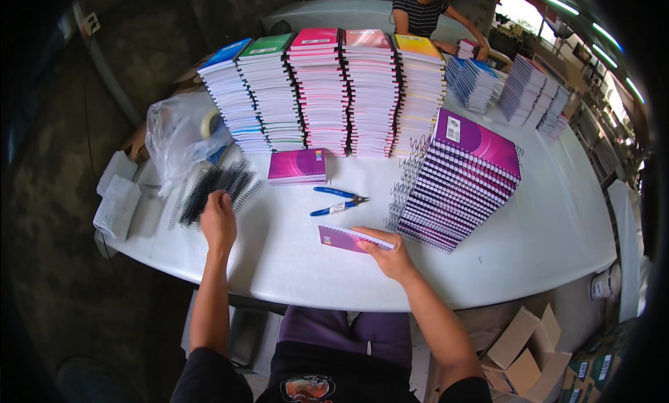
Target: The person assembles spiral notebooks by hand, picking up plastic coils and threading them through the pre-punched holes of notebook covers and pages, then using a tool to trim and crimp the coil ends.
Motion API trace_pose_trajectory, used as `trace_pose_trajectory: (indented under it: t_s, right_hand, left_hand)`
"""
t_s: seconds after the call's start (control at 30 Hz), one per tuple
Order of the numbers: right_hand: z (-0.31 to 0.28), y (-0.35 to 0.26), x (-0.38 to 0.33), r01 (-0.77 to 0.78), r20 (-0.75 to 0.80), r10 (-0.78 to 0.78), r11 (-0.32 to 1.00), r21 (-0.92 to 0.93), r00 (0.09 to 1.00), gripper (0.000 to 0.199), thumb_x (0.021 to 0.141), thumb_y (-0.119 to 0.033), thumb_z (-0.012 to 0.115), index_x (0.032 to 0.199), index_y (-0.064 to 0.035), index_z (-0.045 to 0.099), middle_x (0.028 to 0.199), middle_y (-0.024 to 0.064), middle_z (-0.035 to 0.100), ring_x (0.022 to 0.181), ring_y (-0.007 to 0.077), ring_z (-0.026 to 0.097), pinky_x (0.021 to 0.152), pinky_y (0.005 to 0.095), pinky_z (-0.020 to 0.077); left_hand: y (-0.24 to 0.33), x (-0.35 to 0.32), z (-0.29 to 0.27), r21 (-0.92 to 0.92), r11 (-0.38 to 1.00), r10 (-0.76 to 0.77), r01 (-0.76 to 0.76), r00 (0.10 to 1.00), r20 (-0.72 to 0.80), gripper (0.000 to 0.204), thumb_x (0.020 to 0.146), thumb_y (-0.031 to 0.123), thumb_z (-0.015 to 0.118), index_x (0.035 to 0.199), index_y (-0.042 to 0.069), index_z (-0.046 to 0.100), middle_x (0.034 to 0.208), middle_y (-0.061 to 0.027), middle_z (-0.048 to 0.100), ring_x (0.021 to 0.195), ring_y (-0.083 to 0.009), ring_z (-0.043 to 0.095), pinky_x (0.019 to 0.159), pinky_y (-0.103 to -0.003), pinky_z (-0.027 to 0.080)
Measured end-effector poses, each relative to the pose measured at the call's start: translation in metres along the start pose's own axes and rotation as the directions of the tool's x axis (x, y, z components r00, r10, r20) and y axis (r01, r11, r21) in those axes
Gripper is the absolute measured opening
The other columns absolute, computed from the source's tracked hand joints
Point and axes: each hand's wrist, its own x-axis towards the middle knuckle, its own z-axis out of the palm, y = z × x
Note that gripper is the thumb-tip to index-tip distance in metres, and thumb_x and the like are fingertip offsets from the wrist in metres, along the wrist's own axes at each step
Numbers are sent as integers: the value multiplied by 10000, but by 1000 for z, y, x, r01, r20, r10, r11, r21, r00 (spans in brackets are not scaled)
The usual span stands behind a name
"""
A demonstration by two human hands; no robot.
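A white round-edged table is seen bearing everything. Beyond both hands, tall stacks of spiral-bound notebooks with coloured covers are ranged in a row. To the right of the right hand, a leaning pile of purple-covered notebooks is stacked. A thin purple notebook is clamped at its near edge by the right hand. A heap of black wire binding coils is touched by the left hand; its grip cannot be told. Blue-handled pliers lie between the hands, slightly beyond them.
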Motion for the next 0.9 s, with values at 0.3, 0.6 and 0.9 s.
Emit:
trace_pose_trajectory:
  t_s: [0.3,0.6,0.9]
  right_hand:
    - [-2,4,0,16,-29,-15,999,36,999,283,855,-19,590,1137,-13,600,1044,74,648,898,79,579,809,212,463]
    - [-1,4,0,-6,-66,8,1000,28,998,272,845,-49,618,1106,25,602,996,74,654,871,89,579,792,220,465]
    - [-1,1,1,-25,-45,27,999,41,999,266,857,-17,589,1122,0,605,1009,77,658,870,81,589,787,202,467]
  left_hand:
    - [78,-54,1,-617,775,399,134,654,643,206,953,231,445,1012,44,507,768,-38,486,724,-129,455,701,-267,397]
    - [82,-48,1,-523,789,295,322,549,782,335,955,335,455,864,36,577,671,28,426,647,-75,386,624,-224,353]
    - [94,-42,0,-477,803,237,357,543,806,409,962,369,423,811,33,602,569,25,402,545,-67,344,519,-218,304]
